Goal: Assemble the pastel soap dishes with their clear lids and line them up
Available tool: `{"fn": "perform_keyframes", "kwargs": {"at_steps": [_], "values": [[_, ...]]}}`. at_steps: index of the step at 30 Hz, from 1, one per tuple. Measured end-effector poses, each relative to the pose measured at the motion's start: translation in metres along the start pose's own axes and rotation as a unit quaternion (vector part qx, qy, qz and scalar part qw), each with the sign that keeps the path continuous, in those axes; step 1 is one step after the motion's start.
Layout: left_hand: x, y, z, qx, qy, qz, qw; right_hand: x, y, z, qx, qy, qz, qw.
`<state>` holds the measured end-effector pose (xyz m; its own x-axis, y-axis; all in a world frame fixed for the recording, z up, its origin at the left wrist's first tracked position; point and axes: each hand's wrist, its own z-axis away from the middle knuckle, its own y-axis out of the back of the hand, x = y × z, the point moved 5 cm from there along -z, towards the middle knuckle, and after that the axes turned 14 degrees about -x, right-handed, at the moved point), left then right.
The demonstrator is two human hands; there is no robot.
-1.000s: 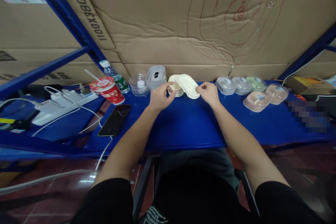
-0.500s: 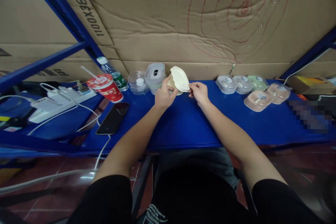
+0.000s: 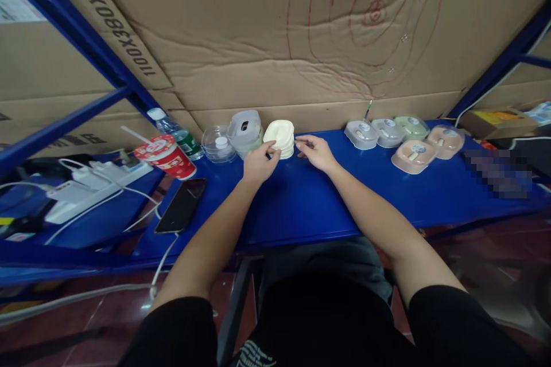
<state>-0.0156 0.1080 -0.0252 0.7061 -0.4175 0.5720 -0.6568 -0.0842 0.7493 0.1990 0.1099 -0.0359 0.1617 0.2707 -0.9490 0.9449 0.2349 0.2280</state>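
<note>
A stack of cream trays sits between the fingers. The left hand touches it, fingers a bit apart; I can't tell if they grip. The right hand is half open, empty.

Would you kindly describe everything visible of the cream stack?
The cream stack looks like several rounded plastic pieces, the top one rimmed, its centre recessed. It stands upright on the blue table, right of the translucent containers. The left hand seems to touch its left edge; the right hand is beside it, contact unclear.
</note>
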Motion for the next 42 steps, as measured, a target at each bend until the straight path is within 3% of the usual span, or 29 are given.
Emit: {"fn": "perform_keyframes", "kwargs": {"at_steps": [4, 8, 13, 16, 24, 28, 31, 35, 40, 42], "values": [[0.007, -0.001, 0.003, -0.013, -0.037, -0.004, 0.999, -0.009, 0.029, 0.007, 0.035, 0.026, 0.202, 0.978], [0.012, -0.002, 0.005, -0.032, -0.049, -0.008, 0.998, -0.02, 0.075, 0.017, 0.13, 0.022, 0.384, 0.914], [0.012, -0.007, 0.004, -0.087, -0.042, -0.028, 0.995, 0.003, 0.13, 0.03, 0.213, -0.175, 0.487, 0.829], [0.007, -0.01, 0.002, -0.099, -0.034, -0.046, 0.993, 0.015, 0.135, 0.033, 0.186, -0.241, 0.507, 0.806], [-0.007, -0.002, -0.006, -0.045, 0.039, -0.084, 0.995, -0.011, 0.083, 0.026, 0.122, -0.161, 0.523, 0.828], [-0.004, -0.005, -0.008, -0.034, 0.054, -0.106, 0.992, -0.012, 0.075, 0.026, 0.097, -0.184, 0.494, 0.844], [0.001, -0.009, -0.008, -0.024, 0.026, -0.102, 0.994, -0.012, 0.076, 0.026, 0.091, -0.177, 0.474, 0.858], [0.003, -0.012, -0.006, -0.004, -0.02, -0.085, 0.996, -0.018, 0.08, 0.024, 0.136, -0.116, 0.452, 0.874], [0.01, -0.005, 0.001, 0.004, -0.087, -0.059, 0.994, -0.033, 0.088, 0.029, 0.251, 0.023, 0.383, 0.889], [0.02, 0.0, 0.006, 0.02, -0.13, -0.063, 0.989, -0.038, 0.088, 0.032, 0.268, 0.073, 0.324, 0.904]]}}
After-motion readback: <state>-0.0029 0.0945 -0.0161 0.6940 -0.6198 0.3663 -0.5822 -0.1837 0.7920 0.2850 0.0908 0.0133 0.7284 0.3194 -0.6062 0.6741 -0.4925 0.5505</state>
